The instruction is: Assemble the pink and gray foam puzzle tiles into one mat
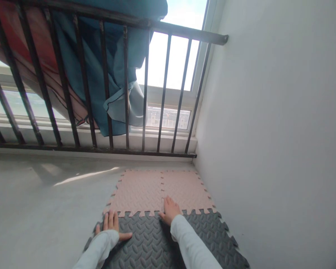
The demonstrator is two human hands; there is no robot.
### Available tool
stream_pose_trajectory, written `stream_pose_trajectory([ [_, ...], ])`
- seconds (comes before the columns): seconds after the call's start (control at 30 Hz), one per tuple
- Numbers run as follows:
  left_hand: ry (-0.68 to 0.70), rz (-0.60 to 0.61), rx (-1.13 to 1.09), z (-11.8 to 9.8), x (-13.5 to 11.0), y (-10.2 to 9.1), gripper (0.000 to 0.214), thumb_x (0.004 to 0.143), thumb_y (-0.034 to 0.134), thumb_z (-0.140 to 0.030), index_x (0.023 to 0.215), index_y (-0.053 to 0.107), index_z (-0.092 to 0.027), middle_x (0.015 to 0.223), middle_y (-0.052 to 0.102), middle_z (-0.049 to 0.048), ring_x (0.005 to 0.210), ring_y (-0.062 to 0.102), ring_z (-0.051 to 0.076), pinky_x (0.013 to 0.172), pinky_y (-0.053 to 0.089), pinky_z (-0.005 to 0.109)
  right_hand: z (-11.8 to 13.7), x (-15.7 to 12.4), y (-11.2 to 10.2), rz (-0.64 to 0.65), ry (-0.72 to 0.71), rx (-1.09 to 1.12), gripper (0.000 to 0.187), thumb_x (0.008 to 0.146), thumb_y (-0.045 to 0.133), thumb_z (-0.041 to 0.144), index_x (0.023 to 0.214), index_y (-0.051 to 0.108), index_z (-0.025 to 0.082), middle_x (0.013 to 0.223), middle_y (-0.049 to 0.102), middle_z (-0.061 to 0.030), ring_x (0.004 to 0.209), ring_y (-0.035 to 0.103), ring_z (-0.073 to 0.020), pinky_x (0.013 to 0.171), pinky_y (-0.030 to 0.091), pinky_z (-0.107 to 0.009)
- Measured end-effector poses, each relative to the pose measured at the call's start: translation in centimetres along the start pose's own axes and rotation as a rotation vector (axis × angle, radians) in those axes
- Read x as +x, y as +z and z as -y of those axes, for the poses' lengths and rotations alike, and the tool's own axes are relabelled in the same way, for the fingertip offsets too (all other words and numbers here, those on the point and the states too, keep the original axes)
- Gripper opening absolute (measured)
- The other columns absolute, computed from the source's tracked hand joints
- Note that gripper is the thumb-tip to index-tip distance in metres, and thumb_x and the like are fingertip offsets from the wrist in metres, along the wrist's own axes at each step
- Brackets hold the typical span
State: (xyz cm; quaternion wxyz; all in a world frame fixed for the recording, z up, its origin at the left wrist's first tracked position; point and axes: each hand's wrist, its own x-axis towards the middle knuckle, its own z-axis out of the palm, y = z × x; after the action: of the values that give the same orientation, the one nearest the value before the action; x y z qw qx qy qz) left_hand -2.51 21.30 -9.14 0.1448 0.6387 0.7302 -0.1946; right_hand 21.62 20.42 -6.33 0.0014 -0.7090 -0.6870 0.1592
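My left hand (pixel 112 224) lies flat with its fingers spread at the left end of a seam, over the dark grey foam mat tile (pixel 140 239) and the edge of the left pink foam mat tile (pixel 137 190). Bent and close together, the fingers of my right hand (pixel 170 210) are on the corner of the right pink foam mat tile (pixel 189 188), where the two pink tiles meet the grey one. A small edge beside those fingers looks slightly raised. My right fingertips are partly hidden.
A white wall (pixel 271 142) runs along the mats' right side. Ahead stands a black metal railing (pixel 168 153) before windows, with a teal cloth (pixel 120 108) and a reddish cloth (pixel 44 48) draped behind its bars. Bare grey floor (pixel 44 216) extends on the left.
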Motion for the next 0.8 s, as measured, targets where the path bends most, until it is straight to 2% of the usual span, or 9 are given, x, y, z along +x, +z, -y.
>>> stream_pose_trajectory([
  [0.13, -0.009, -0.089, -0.023, 0.0, -0.1, 0.5, 0.11, 0.052, 0.038, -0.072, 0.137, 0.008, -0.01, 0.147, -0.003, 0.0095, 0.134, -0.002, 0.026, 0.105, 0.006, 0.051, 0.5, 3.1, 1.0, -0.032, -0.003, 0.027, 0.074, 0.078, 0.039, 0.045, 0.137, 0.014, 0.008, 0.145, 0.01, -0.0115, 0.133, 0.009, -0.0242, 0.105, 0.014, -0.048],
  [0.27, 0.023, -0.081, -0.039, 0.3, -0.1, 0.7, 0.111, 0.051, 0.038, -0.072, 0.136, 0.008, -0.009, 0.146, -0.003, 0.0122, 0.134, -0.001, 0.028, 0.104, 0.007, 0.053, 0.8, 4.7, 1.5, -0.076, -0.025, 0.027, 0.073, 0.079, 0.032, 0.049, 0.137, 0.017, 0.007, 0.144, 0.016, -0.0126, 0.132, 0.011, -0.0236, 0.105, 0.01, -0.048],
  [0.4, 0.05, -0.133, -0.078, 0.6, -0.4, 0.6, 0.107, 0.053, 0.039, -0.07, 0.136, 0.013, -0.009, 0.146, 0.003, 0.0135, 0.134, 0.004, 0.028, 0.104, 0.009, 0.052, 0.9, 4.9, 2.0, -0.126, -0.029, 0.027, 0.077, 0.078, 0.029, 0.055, 0.135, 0.02, 0.004, 0.143, 0.019, -0.0153, 0.132, 0.011, -0.0239, 0.106, 0.005, -0.045],
  [0.63, -0.02, -0.117, 0.013, 0.0, -1.2, 0.0, 0.1, 0.057, 0.042, -0.066, 0.137, 0.012, -0.012, 0.146, 0.002, 0.0096, 0.134, 0.006, 0.024, 0.104, 0.012, 0.048, 0.2, 4.6, 2.9, -0.129, -0.074, 0.049, 0.077, 0.08, 0.021, 0.058, 0.137, 0.013, 0.007, 0.145, 0.01, -0.0114, 0.133, 0.004, -0.0217, 0.106, -0.002, -0.047],
  [0.73, -0.018, -0.131, 0.004, 0.0, -1.4, -0.1, 0.1, 0.057, 0.042, -0.065, 0.136, 0.014, -0.012, 0.146, 0.004, 0.0097, 0.134, 0.007, 0.025, 0.104, 0.012, 0.048, 0.2, 4.6, 2.4, -0.117, -0.08, 0.036, 0.078, 0.079, 0.023, 0.059, 0.137, 0.015, 0.008, 0.145, 0.011, -0.0115, 0.133, 0.006, -0.0225, 0.105, -0.001, -0.048],
  [0.8, -0.011, -0.129, -0.005, 0.0, -1.5, -0.2, 0.101, 0.056, 0.042, -0.066, 0.136, 0.014, -0.011, 0.146, 0.004, 0.0099, 0.134, 0.007, 0.025, 0.104, 0.012, 0.049, 0.3, 4.6, 1.6, -0.133, -0.094, 0.024, 0.075, 0.079, 0.025, 0.059, 0.136, 0.023, 0.009, 0.143, 0.019, -0.0135, 0.132, 0.013, -0.0235, 0.105, 0.0, -0.049],
])
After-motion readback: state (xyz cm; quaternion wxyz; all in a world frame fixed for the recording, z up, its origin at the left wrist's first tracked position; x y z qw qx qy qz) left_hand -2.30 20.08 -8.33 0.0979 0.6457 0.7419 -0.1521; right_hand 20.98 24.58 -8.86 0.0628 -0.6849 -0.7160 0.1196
